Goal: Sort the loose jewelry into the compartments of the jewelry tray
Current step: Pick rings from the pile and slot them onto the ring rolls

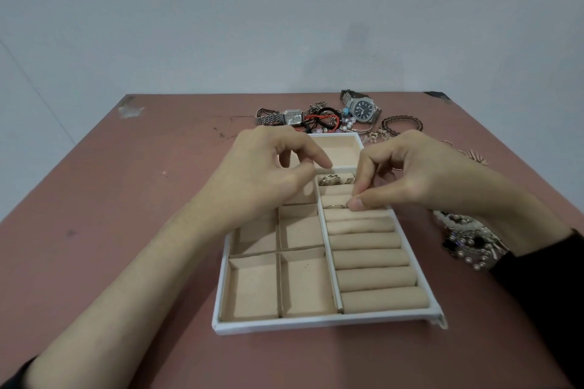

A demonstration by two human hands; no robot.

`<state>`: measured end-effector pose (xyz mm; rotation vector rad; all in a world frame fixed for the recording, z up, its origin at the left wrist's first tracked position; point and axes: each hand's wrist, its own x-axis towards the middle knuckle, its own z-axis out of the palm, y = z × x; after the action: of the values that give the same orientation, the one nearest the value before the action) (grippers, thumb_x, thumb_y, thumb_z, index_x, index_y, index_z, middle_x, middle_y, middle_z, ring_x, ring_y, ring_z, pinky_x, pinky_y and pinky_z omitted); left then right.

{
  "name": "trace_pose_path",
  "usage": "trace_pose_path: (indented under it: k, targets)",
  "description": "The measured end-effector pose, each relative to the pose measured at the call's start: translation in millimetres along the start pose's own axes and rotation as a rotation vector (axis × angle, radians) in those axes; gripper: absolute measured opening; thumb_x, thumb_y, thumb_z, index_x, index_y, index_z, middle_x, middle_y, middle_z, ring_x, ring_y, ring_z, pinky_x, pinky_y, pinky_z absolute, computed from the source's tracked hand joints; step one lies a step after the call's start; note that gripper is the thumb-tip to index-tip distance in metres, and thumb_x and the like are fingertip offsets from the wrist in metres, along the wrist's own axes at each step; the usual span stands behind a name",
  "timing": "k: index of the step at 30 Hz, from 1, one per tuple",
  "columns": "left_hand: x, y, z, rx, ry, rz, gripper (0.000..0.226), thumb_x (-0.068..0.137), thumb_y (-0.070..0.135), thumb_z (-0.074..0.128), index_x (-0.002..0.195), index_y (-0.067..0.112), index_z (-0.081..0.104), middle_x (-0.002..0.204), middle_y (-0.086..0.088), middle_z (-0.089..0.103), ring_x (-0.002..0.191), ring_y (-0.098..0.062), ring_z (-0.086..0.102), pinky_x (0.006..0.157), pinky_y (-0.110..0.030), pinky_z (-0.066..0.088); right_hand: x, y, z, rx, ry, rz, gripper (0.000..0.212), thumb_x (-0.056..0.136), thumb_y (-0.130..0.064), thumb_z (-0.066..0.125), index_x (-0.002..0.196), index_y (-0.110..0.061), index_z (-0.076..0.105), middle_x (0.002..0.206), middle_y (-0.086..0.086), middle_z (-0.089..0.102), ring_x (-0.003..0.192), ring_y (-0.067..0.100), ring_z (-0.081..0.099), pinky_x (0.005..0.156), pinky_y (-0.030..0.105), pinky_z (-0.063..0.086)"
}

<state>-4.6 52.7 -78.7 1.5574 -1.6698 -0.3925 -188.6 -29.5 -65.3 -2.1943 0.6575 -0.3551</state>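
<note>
Two hands above tray (325,324): right hand (407,174) pinched on ring (335,206), left hand (262,167) slack, empty.

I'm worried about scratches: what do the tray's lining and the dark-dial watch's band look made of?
Tray lining: seemingly beige velvet or suede, matte with no shine. Dark-dial watch band: probably brushed steel, grey links with glints.
</note>
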Motion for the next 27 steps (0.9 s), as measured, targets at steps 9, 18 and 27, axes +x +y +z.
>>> trace_pose_path:
  k: [9, 18, 27]
  targets:
    - [-0.5, -0.5, 2.6, -0.001, 0.003, 0.008, 0.022, 0.069, 0.023, 0.053, 0.074, 0.031, 0.073, 0.064, 0.017, 0.059, 0.061, -0.006, 0.046, 0.056, -0.009, 0.032, -1.1, 3.5, -5.0, -0.002, -0.033, -0.038, 0.005, 0.072, -0.020, 0.077, 0.076, -0.024, 0.076, 0.070, 0.001, 0.068, 0.067, 0.033, 0.053, 0.065, 0.043, 0.042]
    - [-0.7, -0.9, 2.4, 0.010, 0.004, 0.020, 0.022, 0.068, 0.022, 0.053, 0.074, 0.033, 0.072, 0.064, 0.010, 0.058, 0.062, -0.008, 0.046, 0.057, -0.010, 0.032, -0.3, 4.7, -2.7, 0.017, -0.057, -0.018, 0.011, 0.075, -0.008, 0.075, 0.077, -0.018, 0.071, 0.062, -0.003, 0.057, 0.062, 0.017, 0.045, 0.060, 0.025, 0.039]
    - [-0.7, -2.4, 3.0, 0.009, -0.003, 0.029, 0.023, 0.070, 0.022, 0.053, 0.076, 0.032, 0.073, 0.065, 0.020, 0.058, 0.061, -0.004, 0.045, 0.057, -0.009, 0.032, -2.8, 2.4, -7.4, 0.045, 0.009, -0.031, 0.012, 0.076, -0.006, 0.073, 0.079, -0.016, 0.068, 0.067, 0.001, 0.059, 0.063, 0.017, 0.043, 0.059, 0.020, 0.038]
